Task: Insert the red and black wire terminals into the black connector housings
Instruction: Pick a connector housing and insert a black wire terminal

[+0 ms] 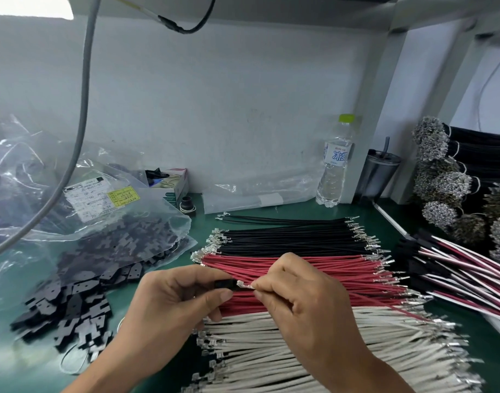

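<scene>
My left hand (pixel 175 299) pinches a small black connector housing (pixel 224 283) between thumb and fingers. My right hand (pixel 297 296) pinches a red wire just behind its silver terminal (pixel 243 284), whose tip sits right at the housing's opening. The red wire (pixel 399 310) trails to the right over the piles. Beneath both hands lie rows of black wires (pixel 294 239), red wires (pixel 314 268) and white wires (pixel 299 344), all with metal terminals. Loose black housings (pixel 73 313) are heaped at the left.
A clear bag of housings (pixel 115 231) lies at the left. Finished harnesses (pixel 455 268) fan out at the right, with bundled wire stock (pixel 447 177) behind. A water bottle (pixel 335 165) and a dark tumbler (pixel 377 174) stand by the wall. A grey cable (pixel 81 109) hangs overhead.
</scene>
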### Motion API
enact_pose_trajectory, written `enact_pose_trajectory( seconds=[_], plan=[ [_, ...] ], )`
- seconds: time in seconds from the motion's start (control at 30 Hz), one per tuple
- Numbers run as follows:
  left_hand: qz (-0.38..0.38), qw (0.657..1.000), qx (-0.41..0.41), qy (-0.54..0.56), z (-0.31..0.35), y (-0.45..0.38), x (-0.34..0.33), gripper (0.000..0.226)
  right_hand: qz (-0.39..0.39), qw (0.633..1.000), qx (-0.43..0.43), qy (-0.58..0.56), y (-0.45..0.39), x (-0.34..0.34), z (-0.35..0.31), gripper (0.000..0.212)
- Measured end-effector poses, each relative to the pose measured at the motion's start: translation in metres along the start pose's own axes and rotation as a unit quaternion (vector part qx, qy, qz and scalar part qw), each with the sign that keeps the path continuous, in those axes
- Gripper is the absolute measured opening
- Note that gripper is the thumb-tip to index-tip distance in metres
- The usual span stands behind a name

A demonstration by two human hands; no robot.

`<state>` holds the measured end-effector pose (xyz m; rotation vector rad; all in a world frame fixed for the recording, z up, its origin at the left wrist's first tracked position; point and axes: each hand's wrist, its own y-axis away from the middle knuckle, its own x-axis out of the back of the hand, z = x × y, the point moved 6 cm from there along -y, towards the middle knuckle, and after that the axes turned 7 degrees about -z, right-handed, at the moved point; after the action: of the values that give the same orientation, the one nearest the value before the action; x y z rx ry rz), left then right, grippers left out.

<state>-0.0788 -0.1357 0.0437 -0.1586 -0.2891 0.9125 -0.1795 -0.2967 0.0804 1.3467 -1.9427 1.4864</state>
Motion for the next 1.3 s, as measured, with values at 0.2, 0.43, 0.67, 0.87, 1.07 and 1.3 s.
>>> enact_pose_trajectory(
  seconds=[0.2,0.43,0.67,0.87,1.07,1.3],
  plan=[
    [-0.006,1.000,0.001,0.010,0.002,-0.001,-0.001,0.021,0.013,0.998,0.048,0.039,0.000,0.005,-0.004,0.008],
    [-0.054,0.998,0.018,-0.014,0.006,0.001,-0.004,0.016,0.014,0.991,0.096,0.089,0.002,0.003,-0.007,0.006],
    [-0.083,0.995,0.046,-0.009,0.004,0.000,-0.005,0.018,-0.026,0.997,0.056,-0.045,0.001,-0.007,-0.002,0.007],
    [-0.053,0.997,0.060,0.023,-0.001,0.000,0.000,0.023,-0.023,0.999,0.030,0.018,-0.001,0.000,0.006,0.018],
    [-0.096,0.993,0.066,-0.005,-0.005,0.000,-0.005,0.016,-0.011,0.997,0.073,0.029,0.004,-0.011,0.002,0.026],
    [-0.060,0.998,0.013,0.012,0.003,-0.005,0.010,0.017,0.047,0.993,0.086,0.069,-0.002,0.001,-0.006,0.028]
  ],
)
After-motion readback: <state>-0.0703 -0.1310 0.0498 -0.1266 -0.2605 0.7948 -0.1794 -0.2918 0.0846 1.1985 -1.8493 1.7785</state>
